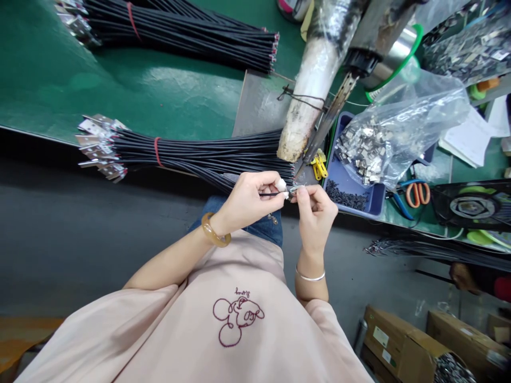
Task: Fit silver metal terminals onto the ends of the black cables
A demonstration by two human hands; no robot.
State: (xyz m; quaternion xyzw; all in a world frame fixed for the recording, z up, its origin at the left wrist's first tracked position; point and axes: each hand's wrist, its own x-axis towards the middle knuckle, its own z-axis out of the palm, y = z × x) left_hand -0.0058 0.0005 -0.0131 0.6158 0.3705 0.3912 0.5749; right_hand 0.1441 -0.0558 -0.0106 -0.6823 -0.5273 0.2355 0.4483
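Observation:
My left hand (pixel 255 199), with white covers on its fingertips, pinches a thin black cable (pixel 270 194) just short of its end. At that end my right hand (pixel 315 213) has thumb and fingers closed on a small silvery metal piece (pixel 294 189), mostly covered by the fingertips. Whether the piece is fixed to the cable I cannot tell. Just behind both hands lies a bundle of black cables (pixel 199 151) tied with a red band (pixel 157 151). Flat metal connectors (pixel 101 143) fan out at the bundle's left end.
A soldering iron (pixel 339 98) and a plastic-wrapped tube (pixel 313 80) slant down close above my hands. Right of them, a blue tray (pixel 376 203) holds a bag of metal shells (pixel 369 154) and small black pieces. Pliers (pixel 417 192), a fan (pixel 473 206) and another cable bundle (pixel 191 34) lie around.

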